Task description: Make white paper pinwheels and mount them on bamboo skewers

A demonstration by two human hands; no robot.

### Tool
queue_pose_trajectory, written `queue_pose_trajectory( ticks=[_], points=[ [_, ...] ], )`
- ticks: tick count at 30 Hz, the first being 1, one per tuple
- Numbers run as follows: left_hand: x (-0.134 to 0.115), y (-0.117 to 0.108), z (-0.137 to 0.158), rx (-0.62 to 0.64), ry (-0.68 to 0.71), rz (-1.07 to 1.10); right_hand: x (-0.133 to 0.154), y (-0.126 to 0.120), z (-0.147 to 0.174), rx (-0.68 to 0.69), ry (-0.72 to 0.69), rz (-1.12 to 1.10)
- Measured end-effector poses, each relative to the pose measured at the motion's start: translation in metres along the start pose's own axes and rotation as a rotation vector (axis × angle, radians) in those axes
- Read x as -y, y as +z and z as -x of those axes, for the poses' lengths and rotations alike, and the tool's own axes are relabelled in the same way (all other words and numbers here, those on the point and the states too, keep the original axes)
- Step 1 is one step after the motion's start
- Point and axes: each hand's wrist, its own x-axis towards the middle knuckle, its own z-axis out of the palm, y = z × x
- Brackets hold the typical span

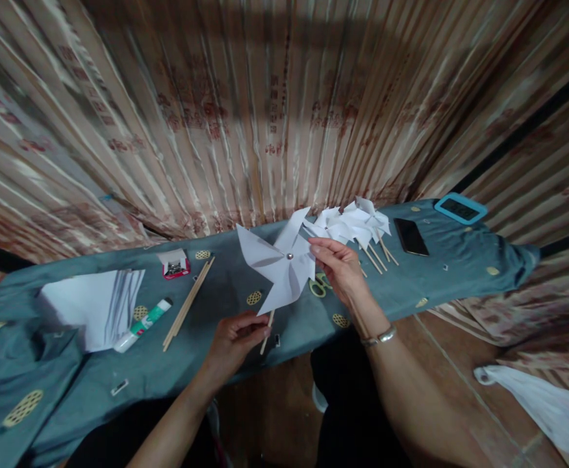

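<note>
A white paper pinwheel (280, 266) with a metal pin at its centre is held up in front of me. My left hand (238, 339) pinches its thin wooden stick (267, 333) below the paper. At the right side, the fingertips of my right hand (336, 263) are closed on the edge of a paper blade. Green-handled scissors (319, 286) lie behind, partly hidden by the pinwheel and my right hand. Several more white pinwheels (355, 224) on wooden sticks lie together at the back right.
White paper sheets (87, 309), a glue stick (144, 325), wooden sticks (188, 305) and a small red box of pins (176, 267) occupy the left of the cloth-covered table (230, 273). A phone (411, 236) and a blue-framed digital timer (460, 208) lie right. A curtain (245, 130) hangs behind.
</note>
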Motion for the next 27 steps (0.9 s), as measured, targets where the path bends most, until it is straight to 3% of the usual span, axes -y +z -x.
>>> queue_pose_trajectory(
  ticks=[5,10,14,18,23,27],
  points=[
    [-0.002,0.001,0.001,0.020,-0.012,-0.002,0.000,-0.001,-0.006,-0.009,-0.118,0.049],
    [0.001,0.001,-0.001,-0.040,-0.046,0.110,-0.005,-0.015,0.001,-0.165,-0.206,0.078],
    [-0.001,0.001,-0.003,-0.075,-0.025,0.150,-0.016,-0.014,0.021,-0.148,-0.057,0.070],
    [-0.004,0.002,-0.005,-0.107,-0.002,0.159,-0.026,0.004,0.041,-0.066,0.081,0.038],
    [-0.001,0.002,-0.007,-0.107,0.027,0.156,-0.030,0.023,0.049,0.072,0.182,-0.027],
    [0.000,0.003,-0.007,-0.114,0.021,0.165,-0.030,0.030,0.049,0.104,0.191,-0.124]
  ],
)
